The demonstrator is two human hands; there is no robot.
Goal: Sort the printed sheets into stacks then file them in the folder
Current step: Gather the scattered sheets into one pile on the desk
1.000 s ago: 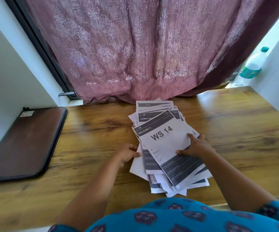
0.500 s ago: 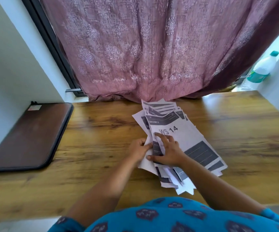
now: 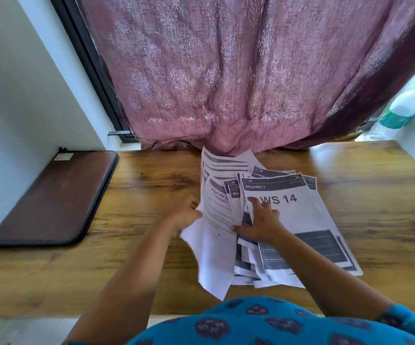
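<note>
Under the right hand (image 3: 263, 226), whose spread fingers (image 3: 253, 202) are pressing flat, printed sheets (image 3: 301, 220) are lying fanned; the left hand (image 3: 185, 215) fingers are gripping lifted sheets' edge.

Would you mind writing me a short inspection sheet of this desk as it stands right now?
Surface: wooden desk, grain visible, bare to the right of the papers.
Job's things: loose fanned pile of printed sheets, "WS 14 / BALCONY 2" page on top; brown zip folder closed, lying flat at the far left, apart from the pile.
Clutter: nothing seen.
Grippers: left hand lifts the pile's left edge, curling several sheets up; right hand presses spread fingers on the top sheet.
Cables: nothing seen.
Surroundings: pink patterned curtain behind the desk; plastic bottle on the ledge at far right.
</note>
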